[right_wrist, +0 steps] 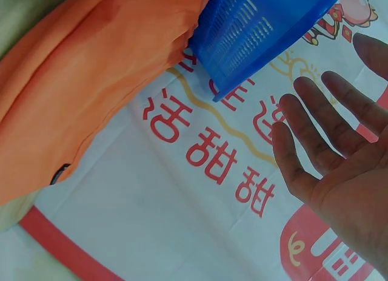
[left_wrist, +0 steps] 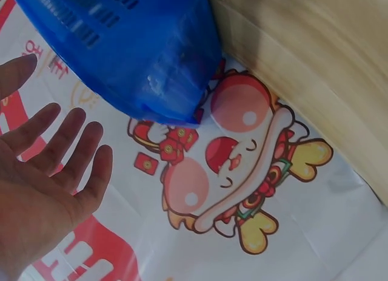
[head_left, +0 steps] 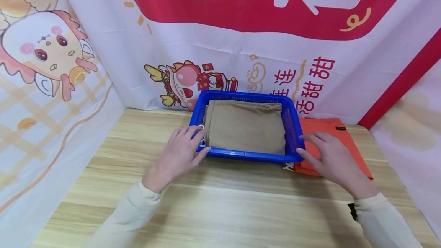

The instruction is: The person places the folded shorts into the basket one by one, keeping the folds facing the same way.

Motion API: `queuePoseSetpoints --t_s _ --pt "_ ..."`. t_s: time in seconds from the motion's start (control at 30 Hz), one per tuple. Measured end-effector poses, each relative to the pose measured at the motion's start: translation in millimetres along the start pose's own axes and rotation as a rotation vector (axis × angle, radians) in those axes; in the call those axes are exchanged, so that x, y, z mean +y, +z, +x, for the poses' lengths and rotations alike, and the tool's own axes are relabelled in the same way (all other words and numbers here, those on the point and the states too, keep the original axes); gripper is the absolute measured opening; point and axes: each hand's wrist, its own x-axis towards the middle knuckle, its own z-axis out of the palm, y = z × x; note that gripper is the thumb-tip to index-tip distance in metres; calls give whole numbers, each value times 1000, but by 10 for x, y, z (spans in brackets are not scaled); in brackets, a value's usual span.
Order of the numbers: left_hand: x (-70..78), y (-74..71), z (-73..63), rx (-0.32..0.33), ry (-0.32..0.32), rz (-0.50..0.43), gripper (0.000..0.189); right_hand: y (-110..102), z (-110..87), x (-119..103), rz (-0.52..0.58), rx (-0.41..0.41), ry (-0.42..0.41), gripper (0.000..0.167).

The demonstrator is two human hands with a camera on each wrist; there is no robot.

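A blue plastic basket (head_left: 246, 155) stands on the table near the back cloth, with a folded khaki garment (head_left: 246, 127) lying flat inside. White cord (head_left: 202, 142) shows at the basket's left end. My left hand (head_left: 180, 151) is at the front left corner, fingers spread and slightly bent; the left wrist view shows them beside the basket wall, holding nothing. At the opposite end my right hand (head_left: 330, 158) has its thumb and fingers parted close to the right rim, also with nothing in them. Folded orange fabric (head_left: 339, 144) lies on the table, partly behind that hand.
The wood-grain table (head_left: 213, 209) reaches toward me in front of the basket. A printed white cloth (head_left: 241, 49) hangs right behind it, and another patterned cloth (head_left: 38, 133) borders the left side. White cord ends (head_left: 289, 166) stick out under the basket's front right corner.
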Motion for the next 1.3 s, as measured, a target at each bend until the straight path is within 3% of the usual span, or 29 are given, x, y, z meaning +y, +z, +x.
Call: queuePoseSetpoints --t_s 0.33,0.63,0.87,1.3 --pt "266 56 -58 28 116 5 47 -17 -167 220 76 54 84 56" --pt "496 126 -103 22 219 -16 45 22 -261 656 94 82 160 55" --pt "663 260 -106 26 293 -36 43 136 -341 1176 115 2 248 62" --pt "927 500 -116 -82 316 -127 45 183 -405 1839 108 -121 375 69"
